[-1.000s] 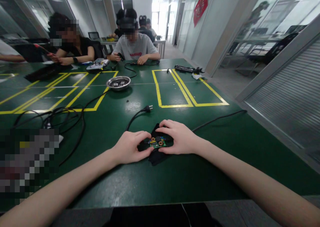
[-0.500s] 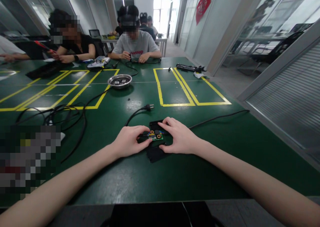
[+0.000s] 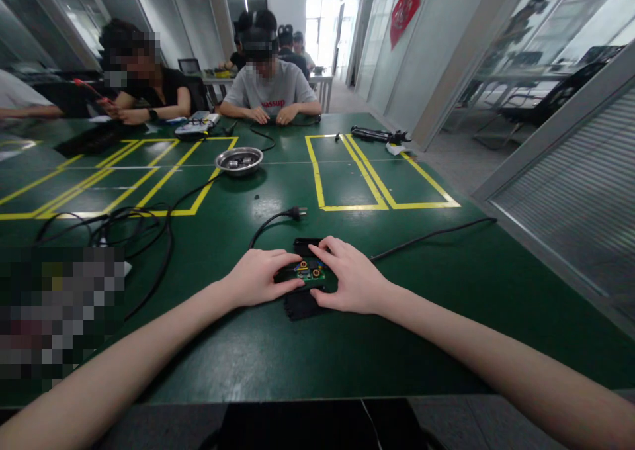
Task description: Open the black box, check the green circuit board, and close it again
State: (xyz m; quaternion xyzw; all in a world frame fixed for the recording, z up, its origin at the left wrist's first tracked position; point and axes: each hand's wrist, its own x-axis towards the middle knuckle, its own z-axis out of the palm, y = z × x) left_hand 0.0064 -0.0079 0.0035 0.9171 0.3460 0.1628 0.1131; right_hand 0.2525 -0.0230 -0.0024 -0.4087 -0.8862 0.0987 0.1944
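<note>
A small green circuit board (image 3: 309, 270) with copper coils lies in an open black plastic casing (image 3: 300, 304) on the green table. My left hand (image 3: 258, 277) grips the casing's left side with curled fingers. My right hand (image 3: 347, 278) curls over its right side, fingertips on the board's far edge. A black cable runs from the casing to a plug (image 3: 297, 212) lying beyond my hands.
A metal bowl (image 3: 240, 160) holding small parts sits farther back. A tangle of black cables (image 3: 119, 228) lies left. Another cable (image 3: 431, 233) trails right. Yellow tape boxes (image 3: 347, 172) mark the table. Two people sit at the far side; a black tool (image 3: 377, 134) lies far right.
Both hands and the casing have shifted slightly away from me and turned a little. The person opposite has lowered both hands to the table.
</note>
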